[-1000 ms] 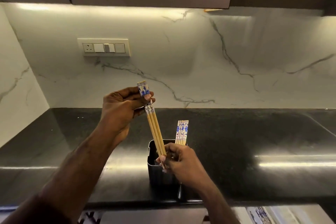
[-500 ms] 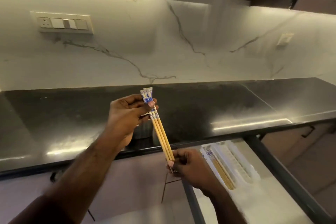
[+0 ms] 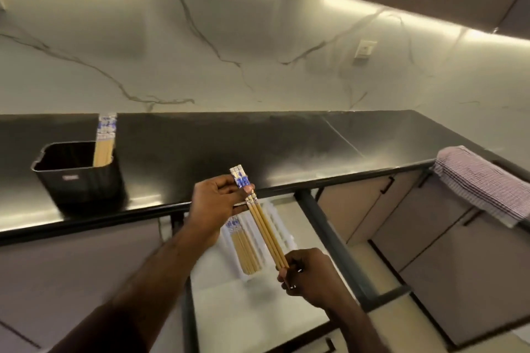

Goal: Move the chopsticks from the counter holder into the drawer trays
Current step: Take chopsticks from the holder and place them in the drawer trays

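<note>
The left hand (image 3: 213, 203) pinches the patterned tops of a small bundle of chopsticks (image 3: 262, 216) and the right hand (image 3: 308, 275) pinches their tips, holding them slanted over the open drawer (image 3: 258, 309); if either pinch slackens, I'd guess they fan apart and miss the white tray (image 3: 279, 226), which already holds some. More chopsticks stand in the black holder (image 3: 79, 175) on the counter (image 3: 258, 146), a checked cloth (image 3: 484, 183) hangs well off right, and nothing blocks the way down.
</note>
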